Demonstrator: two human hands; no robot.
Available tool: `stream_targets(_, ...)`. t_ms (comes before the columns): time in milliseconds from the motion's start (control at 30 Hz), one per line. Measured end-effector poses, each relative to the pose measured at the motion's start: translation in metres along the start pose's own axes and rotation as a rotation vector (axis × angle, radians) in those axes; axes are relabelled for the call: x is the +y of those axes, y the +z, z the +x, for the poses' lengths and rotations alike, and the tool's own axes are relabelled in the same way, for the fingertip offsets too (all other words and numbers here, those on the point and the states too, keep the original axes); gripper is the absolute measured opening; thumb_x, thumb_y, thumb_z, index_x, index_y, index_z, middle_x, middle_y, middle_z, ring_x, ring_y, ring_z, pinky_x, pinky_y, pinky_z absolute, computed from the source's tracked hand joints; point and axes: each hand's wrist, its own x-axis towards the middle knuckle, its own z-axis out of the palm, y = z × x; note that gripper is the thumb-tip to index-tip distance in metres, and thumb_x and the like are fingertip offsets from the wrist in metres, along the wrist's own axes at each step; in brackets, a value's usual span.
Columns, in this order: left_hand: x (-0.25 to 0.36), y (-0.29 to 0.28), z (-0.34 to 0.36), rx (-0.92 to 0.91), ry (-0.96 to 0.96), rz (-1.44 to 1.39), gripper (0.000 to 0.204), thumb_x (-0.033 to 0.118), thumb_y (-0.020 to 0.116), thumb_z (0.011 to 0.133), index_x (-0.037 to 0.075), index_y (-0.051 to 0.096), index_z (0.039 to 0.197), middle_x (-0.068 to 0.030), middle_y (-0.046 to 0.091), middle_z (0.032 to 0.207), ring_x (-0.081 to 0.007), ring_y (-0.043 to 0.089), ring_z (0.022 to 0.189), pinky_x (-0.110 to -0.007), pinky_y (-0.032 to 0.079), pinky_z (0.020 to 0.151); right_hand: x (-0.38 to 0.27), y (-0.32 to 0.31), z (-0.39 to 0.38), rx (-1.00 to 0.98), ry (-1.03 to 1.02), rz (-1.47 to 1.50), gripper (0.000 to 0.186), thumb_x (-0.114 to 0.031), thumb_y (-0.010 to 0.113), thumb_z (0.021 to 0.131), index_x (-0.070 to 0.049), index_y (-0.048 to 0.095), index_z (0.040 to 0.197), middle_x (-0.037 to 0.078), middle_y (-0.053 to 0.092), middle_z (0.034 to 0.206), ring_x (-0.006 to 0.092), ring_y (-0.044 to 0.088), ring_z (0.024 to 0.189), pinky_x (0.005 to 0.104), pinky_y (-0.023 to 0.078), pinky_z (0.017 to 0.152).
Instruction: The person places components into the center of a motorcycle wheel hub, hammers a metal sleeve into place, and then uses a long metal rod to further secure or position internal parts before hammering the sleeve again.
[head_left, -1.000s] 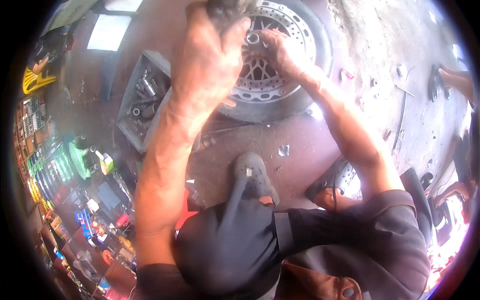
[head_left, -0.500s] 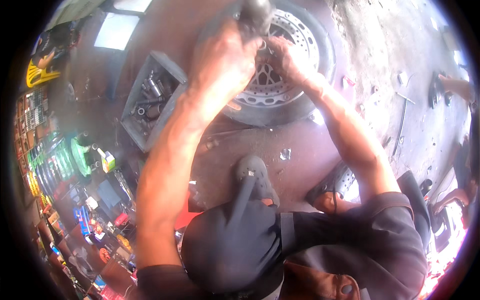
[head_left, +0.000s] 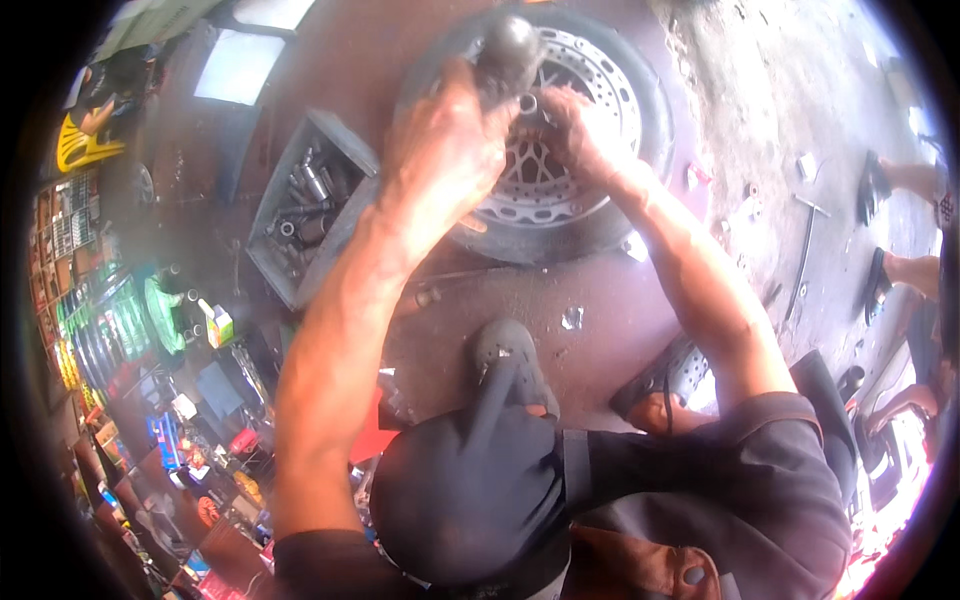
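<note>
I see a motorcycle wheel (head_left: 600, 215) lying flat on the reddish-brown floor (head_left: 600, 330) at twelve o'clock in my view, its dark tyre ringing a silver brake disc (head_left: 585, 80) drilled with holes. Both hands are over its hub.

My left hand (head_left: 440, 165) is closed around a dark tool with a rounded head (head_left: 508, 50); the head sticks up out of the fist, just above the centre of the wheel. The left forearm runs down from there toward seven o'clock.

My right hand (head_left: 580, 135) rests on the disc just to the three o'clock side of the tool, fingers curled down onto the metal near the hub. I cannot tell whether those fingers pinch anything small, as the fist next to them hides the spot. The right forearm leaves toward five o'clock into a dark sleeve.

At nine o'clock from the wheel, touching the tyre's edge, stands a grey tool tray (head_left: 300, 205) full of sockets and metal pieces. Below the wheel, toward six o'clock, a dark shoe (head_left: 505, 350) is planted on the floor, and a second sandalled foot (head_left: 665, 385) sits at about four o'clock of it.

Far out at three o'clock another person's feet in dark sandals (head_left: 875, 185) stand on the grey concrete, well apart from the wheel. A long metal rod (head_left: 805, 250) lies between them and the tyre.
</note>
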Motion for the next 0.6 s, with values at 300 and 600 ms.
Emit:
stream_targets(300, -0.002, 0.011, -0.008, -0.075, -0.084, 0.066, 0.043, 0.026, 0.061, 0.092, -0.010, 0.047, 0.111, -0.0291, 0.065, 0.077, -0.0461, 0.067, 0.078, -0.050, 0.055, 0.069, 0.004, -0.006, 0.008, -0.088, 0.032, 0.062, 0.032, -0.016, 0.071, 0.084, -0.003, 0.061, 0.111, 0.018, 0.064, 0.109, 0.0368, 0.059, 0.106, 0.0433, 0.049, 0.091)
stream_targets(600, -0.068, 0.048, -0.191, 0.280, -0.527, -0.247, 0.040, 0.019, 0.068, 0.088, -0.005, 0.055, 0.117, -0.0243, 0.062, 0.107, -0.0325, 0.062, 0.096, -0.042, 0.047, 0.083, -0.042, -0.048, -0.034, -0.186, 0.083, 0.237, 0.036, -0.028, 0.067, 0.085, -0.005, 0.059, 0.112, 0.012, 0.064, 0.097, 0.0268, 0.066, 0.085, 0.0359, 0.054, 0.066)
